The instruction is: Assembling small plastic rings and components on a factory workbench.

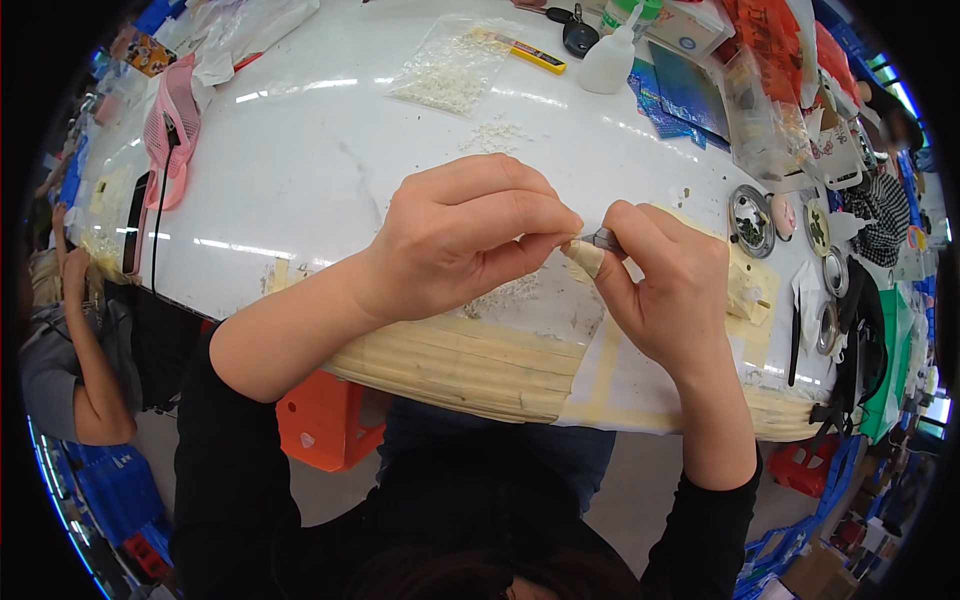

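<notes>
The white tabletop (300, 130) is filling most of the view, and layered cream tape (460, 365) is covering its front edge. Both hands are working above that edge, close together. The left hand (470, 235) is pressing its thumb and fingertips together; anything between them is too small to tell. The right hand (668, 280) is pinching a small grey tool (605, 240), whose tip is pointing toward the left fingertips. Beyond the hands, a clear bag (450, 75) of white bits is lying flat, with a white squeeze bottle (608, 65) standing to its right. A yellow cutter (538, 56) is lying between them. A cream wrap (585, 257) is covering the right thumb's tip.
</notes>
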